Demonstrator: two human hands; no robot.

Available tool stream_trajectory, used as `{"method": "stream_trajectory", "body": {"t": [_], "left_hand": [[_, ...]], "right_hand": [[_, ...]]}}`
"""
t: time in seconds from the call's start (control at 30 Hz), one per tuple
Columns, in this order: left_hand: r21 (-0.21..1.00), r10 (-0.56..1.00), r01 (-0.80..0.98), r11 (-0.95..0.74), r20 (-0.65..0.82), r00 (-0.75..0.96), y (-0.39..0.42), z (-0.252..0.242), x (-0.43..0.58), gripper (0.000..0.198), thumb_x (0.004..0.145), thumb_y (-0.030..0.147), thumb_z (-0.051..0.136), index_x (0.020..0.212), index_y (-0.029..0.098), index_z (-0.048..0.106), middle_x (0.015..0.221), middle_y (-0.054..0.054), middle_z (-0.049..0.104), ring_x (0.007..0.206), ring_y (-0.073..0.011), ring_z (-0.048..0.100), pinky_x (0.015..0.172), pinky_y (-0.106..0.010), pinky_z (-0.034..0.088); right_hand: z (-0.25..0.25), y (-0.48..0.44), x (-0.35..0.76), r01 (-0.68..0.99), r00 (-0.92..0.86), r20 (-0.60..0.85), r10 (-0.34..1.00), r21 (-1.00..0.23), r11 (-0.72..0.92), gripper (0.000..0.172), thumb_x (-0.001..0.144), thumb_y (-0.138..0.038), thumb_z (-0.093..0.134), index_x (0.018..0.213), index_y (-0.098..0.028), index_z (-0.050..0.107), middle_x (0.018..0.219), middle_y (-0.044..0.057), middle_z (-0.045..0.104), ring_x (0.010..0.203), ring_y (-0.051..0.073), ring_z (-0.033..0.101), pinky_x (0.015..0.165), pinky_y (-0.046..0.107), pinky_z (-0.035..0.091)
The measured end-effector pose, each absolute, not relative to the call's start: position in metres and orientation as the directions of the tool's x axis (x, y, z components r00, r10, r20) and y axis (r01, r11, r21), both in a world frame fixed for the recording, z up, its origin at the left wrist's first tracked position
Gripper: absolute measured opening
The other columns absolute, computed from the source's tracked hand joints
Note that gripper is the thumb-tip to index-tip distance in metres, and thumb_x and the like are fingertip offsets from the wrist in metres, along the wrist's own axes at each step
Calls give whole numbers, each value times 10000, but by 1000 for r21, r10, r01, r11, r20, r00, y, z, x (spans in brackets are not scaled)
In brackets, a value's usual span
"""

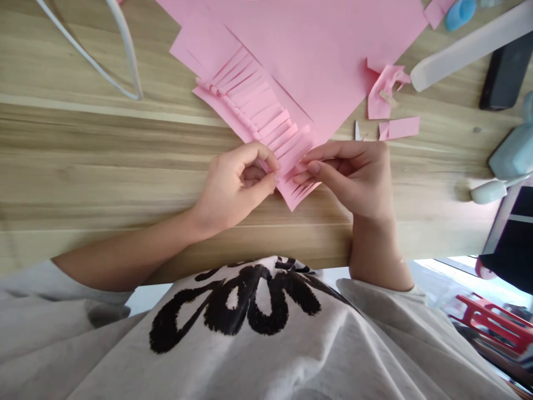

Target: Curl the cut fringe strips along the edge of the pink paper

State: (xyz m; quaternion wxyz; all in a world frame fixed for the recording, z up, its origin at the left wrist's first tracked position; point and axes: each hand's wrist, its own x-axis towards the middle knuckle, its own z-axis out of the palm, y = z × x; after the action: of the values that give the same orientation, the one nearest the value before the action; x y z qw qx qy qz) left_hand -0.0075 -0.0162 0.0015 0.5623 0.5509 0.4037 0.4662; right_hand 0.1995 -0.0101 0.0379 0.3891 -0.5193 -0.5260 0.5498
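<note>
A pink paper sheet [291,191] with one side cut into a fringe of narrow strips lies slantwise before me. Along its upper-left part, several strip ends are curled over into small loops. Near the lower corner, my left hand [227,191] is closed, thumb and forefinger pinching the fringed paper's edge. My right hand [362,180] comes in from the other side, its thumb and fingers pinched on a strip of the same fringe. The fingers partly hide the strips between them. Beneath lies a larger uncut pink sheet [325,50].
Pink scraps [381,94] and a small pink piece [406,128] lie to the right. Beyond are a white strip-shaped object [470,47], a black oblong object [507,72] and a blue object [460,14]. A white cable [127,44] loops at upper left on the wooden table [83,161].
</note>
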Motion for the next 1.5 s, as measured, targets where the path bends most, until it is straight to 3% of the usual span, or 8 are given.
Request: {"method": "stream_trajectory", "body": {"t": [0.27,0.57,0.8,1.27,1.5], "left_hand": [[996,967,-78,-35,53,248,-17,1,-8,146,791,54,711,829,191,676,780,14,683,706,-91,675,609,-187,553],[998,965,-65,-9,26,260,-17,5,-8,155,800,48,713,827,193,664,784,19,680,710,-92,672,616,-181,551],[997,965,-71,-10,28,261,-17,4,-8,177,791,30,718,833,194,667,785,16,686,709,-91,676,620,-173,556],[998,966,-65,-11,27,259,-17,4,-8,152,799,51,713,831,193,665,785,12,683,698,-98,673,600,-192,555],[999,965,-50,-4,17,261,-17,5,-8,141,805,67,716,829,195,663,791,12,681,717,-106,672,613,-202,557]], "right_hand": [[37,-9,202,84,-266,-203,942,-979,-187,65,797,-150,806,854,-180,801,776,12,782,671,159,772,610,263,692],[38,-7,204,129,-345,-152,926,-985,-114,90,791,-145,821,869,-191,822,857,18,775,686,110,739,624,204,664],[41,-7,203,70,-425,-153,892,-988,-136,64,875,-201,751,909,-183,803,830,26,761,718,141,772,633,234,684],[38,-12,198,205,-147,-153,977,-971,-121,130,732,-100,842,788,-215,818,742,-12,787,677,168,764,607,281,690],[39,-11,198,197,-92,-127,988,-975,-107,163,748,-66,812,803,-219,828,740,-20,801,672,178,779,631,297,704]]}}
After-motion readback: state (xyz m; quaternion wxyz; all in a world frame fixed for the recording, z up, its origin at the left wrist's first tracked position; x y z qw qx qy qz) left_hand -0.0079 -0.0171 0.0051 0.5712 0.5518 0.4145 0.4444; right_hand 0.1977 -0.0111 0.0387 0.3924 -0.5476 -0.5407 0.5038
